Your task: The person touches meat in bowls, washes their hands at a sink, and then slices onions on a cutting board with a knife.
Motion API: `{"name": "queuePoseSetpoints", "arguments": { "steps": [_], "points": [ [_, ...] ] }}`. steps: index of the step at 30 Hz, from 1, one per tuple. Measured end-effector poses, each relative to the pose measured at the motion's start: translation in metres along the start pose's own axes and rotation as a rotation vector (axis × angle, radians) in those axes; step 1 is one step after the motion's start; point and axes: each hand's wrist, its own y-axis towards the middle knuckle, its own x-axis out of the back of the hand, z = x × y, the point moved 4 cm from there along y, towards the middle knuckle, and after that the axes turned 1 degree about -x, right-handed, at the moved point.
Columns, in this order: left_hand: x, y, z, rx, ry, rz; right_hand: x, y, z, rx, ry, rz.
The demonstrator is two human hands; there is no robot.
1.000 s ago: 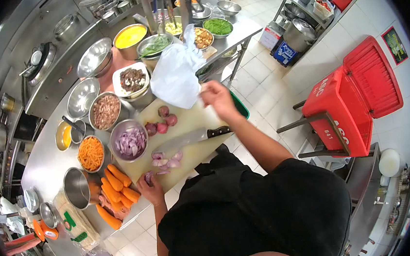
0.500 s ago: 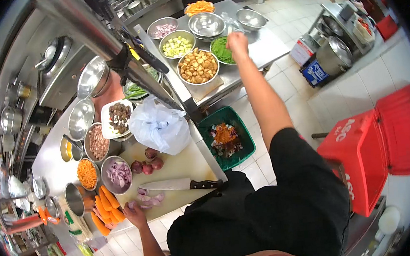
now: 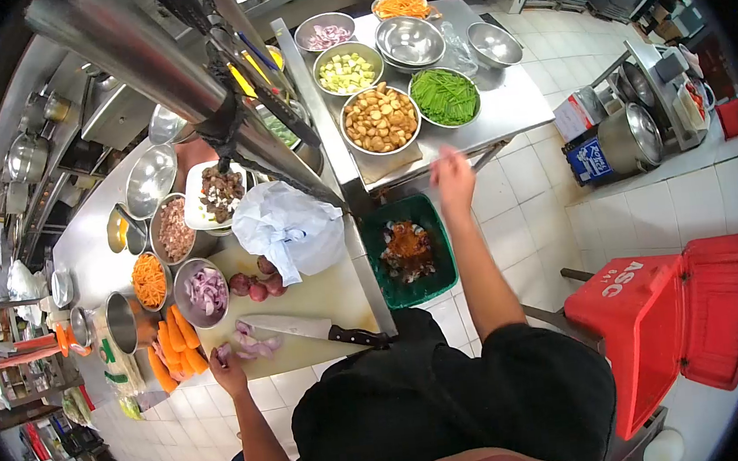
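My left hand (image 3: 231, 377) is at the near left edge of the cutting board (image 3: 332, 304), its fingers closed on a piece of red onion (image 3: 223, 352). Cut onion petals (image 3: 259, 343) lie beside it. A chef's knife (image 3: 307, 326) rests on the board, black handle toward my body. My right hand (image 3: 455, 186) is in the air past the steel table's edge, right of the green bin (image 3: 410, 297). It is somewhat blurred, fingers apart, nothing visible in it. Whole red onions (image 3: 257, 287) and a bowl of cut onion (image 3: 207, 293) are farther up the board.
Peeled carrots (image 3: 177, 344) and a bowl of shredded carrot (image 3: 150, 281) lie left. A plastic bag (image 3: 294, 228) sits behind the onions. Bowls of potatoes (image 3: 379, 120) and sliced green vegetable (image 3: 445, 98) stand on the steel table (image 3: 515, 99). A metal post (image 3: 153, 65) rises at upper left; a red cooler (image 3: 625, 296) is right.
My right hand has come back from above the green-vegetable bowl toward me, its fist loosened. The view has shifted. My left hand stays by the onion pieces.
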Motion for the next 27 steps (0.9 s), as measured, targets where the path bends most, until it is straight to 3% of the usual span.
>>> {"name": "queuePoseSetpoints", "arguments": {
  "steps": [3, 5, 6, 9, 10, 11, 13, 14, 15, 16, 19, 21, 25, 27],
  "points": [
    [0.0, 0.005, 0.009, -0.085, 0.05, -0.035, 0.016, -0.091, -0.021, -0.141, -0.064, 0.119],
    [0.005, 0.005, 0.008, -0.058, 0.054, 0.001, 0.013, -0.132, -0.017, -0.025, -0.204, 0.252],
    [0.003, 0.006, 0.009, -0.043, 0.05, 0.016, 0.001, -0.153, 0.016, 0.185, -0.399, 0.354],
    [-0.007, 0.01, 0.036, -0.086, -0.243, -0.01, -0.029, -0.224, 0.041, 0.217, -0.513, 0.855],
    [-0.014, 0.02, 0.065, -0.167, -0.147, 0.027, -0.039, -0.249, 0.045, 0.341, -0.557, 0.93],
    [-0.011, 0.011, 0.038, -0.211, -0.204, 0.037, -0.053, -0.277, 0.044, 0.461, -0.581, 1.029],
    [0.003, 0.007, 0.006, -0.174, -0.273, 0.122, -0.078, -0.32, 0.03, 0.513, -0.631, 1.229],
    [-0.005, 0.014, 0.037, -0.189, -0.234, 0.143, -0.087, -0.339, 0.01, 0.514, -0.672, 1.305],
    [0.011, 0.008, 0.001, -0.344, 0.098, 0.067, -0.091, -0.354, -0.003, 0.547, -0.839, 1.275],
    [0.004, 0.01, 0.016, -0.249, -0.168, 0.064, -0.097, -0.363, -0.003, 0.604, -0.948, 1.237],
    [0.027, 0.004, -0.008, -0.414, -0.065, 0.069, -0.107, -0.373, -0.022, 0.592, -1.119, 1.158],
    [0.034, 0.002, -0.01, -0.468, -0.103, 0.07, -0.113, -0.372, -0.017, 0.625, -1.107, 0.985],
    [0.036, 0.008, 0.008, -0.433, -0.149, 0.128, -0.104, -0.36, -0.024, 0.343, -1.168, 0.953],
    [0.039, 0.007, 0.012, -0.459, -0.159, 0.129, -0.108, -0.369, -0.013, 0.362, -1.259, 0.952]
  ]
}}
